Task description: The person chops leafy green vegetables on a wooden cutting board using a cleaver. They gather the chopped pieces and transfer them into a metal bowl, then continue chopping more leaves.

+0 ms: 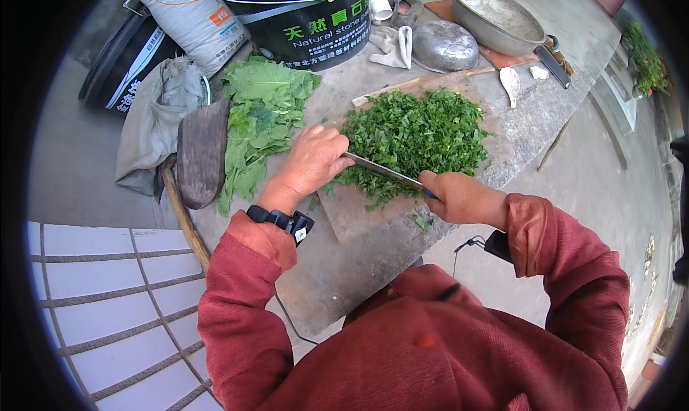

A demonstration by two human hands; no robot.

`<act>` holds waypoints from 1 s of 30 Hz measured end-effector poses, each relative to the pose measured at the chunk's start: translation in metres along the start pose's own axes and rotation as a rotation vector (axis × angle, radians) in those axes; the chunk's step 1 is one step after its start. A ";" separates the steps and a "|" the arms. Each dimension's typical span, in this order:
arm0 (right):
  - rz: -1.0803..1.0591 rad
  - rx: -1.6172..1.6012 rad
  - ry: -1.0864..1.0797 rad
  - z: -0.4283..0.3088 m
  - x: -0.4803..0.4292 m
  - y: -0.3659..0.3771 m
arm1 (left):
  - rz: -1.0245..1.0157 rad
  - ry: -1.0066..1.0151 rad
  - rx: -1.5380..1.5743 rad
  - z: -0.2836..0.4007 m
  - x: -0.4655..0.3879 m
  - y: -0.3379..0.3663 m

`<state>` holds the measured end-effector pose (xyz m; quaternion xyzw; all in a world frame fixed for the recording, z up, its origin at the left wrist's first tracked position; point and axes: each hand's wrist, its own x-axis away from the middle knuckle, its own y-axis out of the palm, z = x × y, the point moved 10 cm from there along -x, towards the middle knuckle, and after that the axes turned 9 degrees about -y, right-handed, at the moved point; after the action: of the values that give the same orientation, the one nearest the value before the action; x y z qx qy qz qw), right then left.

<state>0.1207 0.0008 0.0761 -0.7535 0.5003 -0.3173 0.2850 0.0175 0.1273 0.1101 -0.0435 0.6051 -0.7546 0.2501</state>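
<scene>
My right hand (464, 197) grips the handle of a kitchen knife (385, 170), and a bit of blue shows at the handle. At the blade's other end, the thumb and curled fingers of my left hand (317, 154) hold the tip. The blade stands edge down in a broad heap of chopped leafy greens (417, 131), so its cutting edge is hidden. Under the heap lies a wooden cutting board (352, 212), with scraps near its front edge. Whole green leaves (258, 115) are piled left of my left hand.
Behind the board are a black paint bucket (312, 32), a work glove (393, 48), an upturned metal bowl (445, 45) and a metal pan (498, 21). A white spoon (510, 86) lies right. A dark wooden slab (202, 153) and sacks (161, 104) stand left. The slab table's edge (387, 276) is before me.
</scene>
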 end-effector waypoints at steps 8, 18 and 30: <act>0.080 0.074 -0.031 0.005 0.005 0.002 | -0.030 0.009 -0.048 0.010 -0.004 -0.004; 0.062 0.136 -0.052 -0.036 0.028 -0.026 | 0.027 0.024 -0.016 0.014 0.019 -0.033; 0.075 0.067 0.012 0.003 0.034 0.013 | 0.036 -0.003 -0.122 0.026 0.029 -0.008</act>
<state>0.1254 -0.0354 0.0708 -0.7224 0.5187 -0.3276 0.3190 -0.0003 0.0925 0.1174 -0.0489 0.6502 -0.7117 0.2614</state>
